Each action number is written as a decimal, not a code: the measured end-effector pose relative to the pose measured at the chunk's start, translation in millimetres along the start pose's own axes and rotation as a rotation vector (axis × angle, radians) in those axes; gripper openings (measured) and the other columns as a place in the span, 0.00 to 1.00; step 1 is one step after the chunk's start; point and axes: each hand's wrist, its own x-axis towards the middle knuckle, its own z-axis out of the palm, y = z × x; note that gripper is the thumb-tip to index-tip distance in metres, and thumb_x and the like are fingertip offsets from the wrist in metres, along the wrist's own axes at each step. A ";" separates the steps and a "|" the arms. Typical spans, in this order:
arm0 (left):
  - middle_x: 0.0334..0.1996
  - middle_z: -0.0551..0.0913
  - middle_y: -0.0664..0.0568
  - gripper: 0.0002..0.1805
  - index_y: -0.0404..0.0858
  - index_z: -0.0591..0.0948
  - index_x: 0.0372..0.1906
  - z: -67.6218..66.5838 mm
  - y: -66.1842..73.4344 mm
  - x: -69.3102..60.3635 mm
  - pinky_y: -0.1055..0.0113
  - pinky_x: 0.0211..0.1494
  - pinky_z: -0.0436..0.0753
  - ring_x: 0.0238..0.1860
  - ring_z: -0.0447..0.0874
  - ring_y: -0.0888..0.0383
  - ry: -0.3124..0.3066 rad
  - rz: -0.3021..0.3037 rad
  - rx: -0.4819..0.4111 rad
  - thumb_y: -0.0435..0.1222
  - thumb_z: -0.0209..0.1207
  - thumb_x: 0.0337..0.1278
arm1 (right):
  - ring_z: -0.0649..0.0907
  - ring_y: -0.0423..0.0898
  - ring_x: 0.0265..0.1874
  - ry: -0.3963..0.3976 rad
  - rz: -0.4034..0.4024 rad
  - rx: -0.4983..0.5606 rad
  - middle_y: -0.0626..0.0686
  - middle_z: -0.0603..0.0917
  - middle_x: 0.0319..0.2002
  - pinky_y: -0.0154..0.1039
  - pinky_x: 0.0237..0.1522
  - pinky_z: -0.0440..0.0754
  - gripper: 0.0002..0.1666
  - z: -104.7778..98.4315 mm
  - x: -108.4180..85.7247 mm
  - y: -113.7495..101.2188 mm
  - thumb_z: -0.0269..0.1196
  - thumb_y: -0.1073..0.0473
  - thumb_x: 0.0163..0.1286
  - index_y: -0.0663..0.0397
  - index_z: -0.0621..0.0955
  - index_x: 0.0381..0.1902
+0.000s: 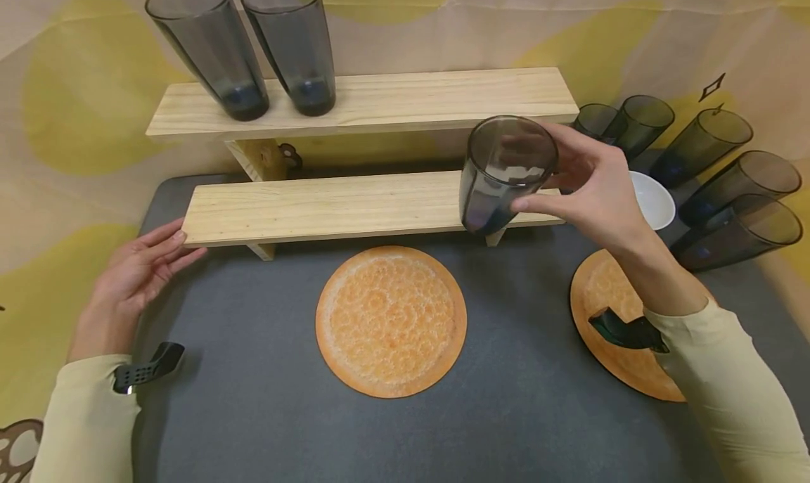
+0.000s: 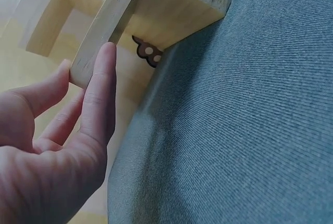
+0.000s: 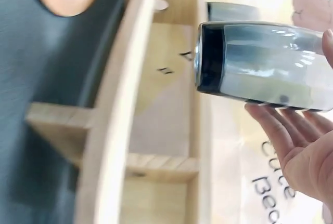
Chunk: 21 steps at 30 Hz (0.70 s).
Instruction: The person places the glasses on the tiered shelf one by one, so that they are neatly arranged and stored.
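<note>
In the head view my right hand (image 1: 591,181) grips a dark clear glass (image 1: 506,177) between thumb and fingers, in front of the right part of the wooden shelf's lower board (image 1: 329,205). The right wrist view shows that glass (image 3: 260,63) lying sideways in the picture, with fingers of my right hand (image 3: 307,146) along its side. My left hand (image 1: 142,268) holds the left end of the lower board. In the left wrist view, thumb and fingers of my left hand (image 2: 73,130) pinch the board's end (image 2: 99,42).
Two glasses (image 1: 218,54) (image 1: 297,54) stand at the upper board's left. Several glasses (image 1: 702,149) and a white bowl (image 1: 654,200) are at the right. One round brown mat (image 1: 391,321) lies mid-table, another (image 1: 607,286) under my right forearm.
</note>
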 end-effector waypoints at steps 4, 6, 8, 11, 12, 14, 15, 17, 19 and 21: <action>0.49 0.84 0.37 0.20 0.27 0.81 0.53 0.0 -0.4 -0.4 0.50 0.50 0.85 0.49 0.85 0.44 -0.006 0.003 -0.001 0.18 0.40 0.70 | 0.84 0.53 0.52 0.018 0.002 0.065 0.64 0.82 0.55 0.36 0.43 0.87 0.45 9.1 16.3 -7.4 0.71 0.84 0.45 0.64 0.74 0.64; 0.49 0.84 0.37 0.20 0.27 0.81 0.53 0.0 -0.8 -0.4 0.50 0.50 0.85 0.49 0.85 0.44 -0.009 0.004 0.000 0.18 0.40 0.70 | 0.84 0.53 0.52 0.029 0.012 0.075 0.62 0.82 0.55 0.36 0.46 0.86 0.45 14.1 24.0 -9.4 0.71 0.83 0.46 0.63 0.74 0.65; 0.49 0.84 0.37 0.20 0.27 0.81 0.53 -0.4 -1.2 0.5 0.50 0.50 0.85 0.49 0.85 0.44 -0.013 0.004 -0.003 0.18 0.40 0.70 | 0.84 0.53 0.52 0.045 0.010 0.048 0.62 0.82 0.55 0.38 0.50 0.85 0.44 19.4 31.9 -9.8 0.71 0.81 0.49 0.61 0.74 0.65; 0.49 0.84 0.37 0.20 0.27 0.81 0.53 -1.0 -1.2 0.5 0.50 0.51 0.85 0.50 0.85 0.45 -0.017 -0.003 -0.006 0.17 0.40 0.69 | 0.83 0.53 0.53 0.079 0.042 0.069 0.61 0.81 0.56 0.39 0.54 0.84 0.42 27.4 44.0 -9.5 0.71 0.79 0.52 0.60 0.74 0.66; 0.49 0.84 0.37 0.20 0.27 0.81 0.52 -1.3 -0.9 0.0 0.50 0.51 0.85 0.50 0.85 0.45 -0.020 -0.006 -0.006 0.17 0.40 0.69 | 0.83 0.53 0.52 0.093 0.054 0.072 0.60 0.81 0.56 0.38 0.54 0.83 0.42 30.1 48.1 -9.3 0.70 0.78 0.53 0.59 0.73 0.66; 0.48 0.84 0.38 0.21 0.28 0.82 0.52 -2.1 0.1 -1.3 0.50 0.51 0.85 0.49 0.85 0.45 -0.021 -0.012 -0.001 0.17 0.40 0.69 | 0.83 0.52 0.52 0.119 0.080 0.108 0.60 0.81 0.56 0.37 0.53 0.83 0.40 34.9 56.5 -9.2 0.69 0.77 0.54 0.58 0.73 0.66; 0.48 0.84 0.38 0.21 0.28 0.82 0.52 -2.2 0.6 -1.9 0.50 0.50 0.85 0.49 0.85 0.45 -0.020 -0.014 0.007 0.17 0.40 0.69 | 0.83 0.52 0.52 0.132 0.092 0.128 0.59 0.81 0.56 0.37 0.53 0.83 0.40 36.8 60.9 -9.3 0.69 0.76 0.55 0.57 0.73 0.66; 0.48 0.84 0.38 0.21 0.28 0.82 0.52 -2.3 1.7 -2.6 0.50 0.50 0.85 0.49 0.85 0.45 -0.023 -0.020 0.010 0.17 0.40 0.70 | 0.83 0.52 0.52 0.155 0.091 0.121 0.59 0.81 0.56 0.37 0.54 0.83 0.39 39.9 70.1 -9.0 0.69 0.75 0.55 0.56 0.74 0.66; 0.48 0.84 0.39 0.20 0.29 0.82 0.52 -1.7 2.2 -2.7 0.50 0.50 0.85 0.49 0.85 0.45 -0.018 -0.023 0.015 0.18 0.40 0.70 | 0.82 0.52 0.53 0.168 0.083 0.100 0.59 0.81 0.56 0.38 0.56 0.82 0.39 41.8 79.3 -8.1 0.70 0.74 0.55 0.55 0.74 0.66; 0.48 0.84 0.39 0.20 0.29 0.82 0.52 -0.8 2.4 -2.0 0.50 0.50 0.85 0.49 0.85 0.45 -0.015 -0.023 0.021 0.18 0.41 0.70 | 0.81 0.51 0.54 0.181 0.073 0.064 0.58 0.81 0.56 0.39 0.59 0.80 0.40 43.4 88.6 -6.4 0.70 0.73 0.55 0.54 0.73 0.67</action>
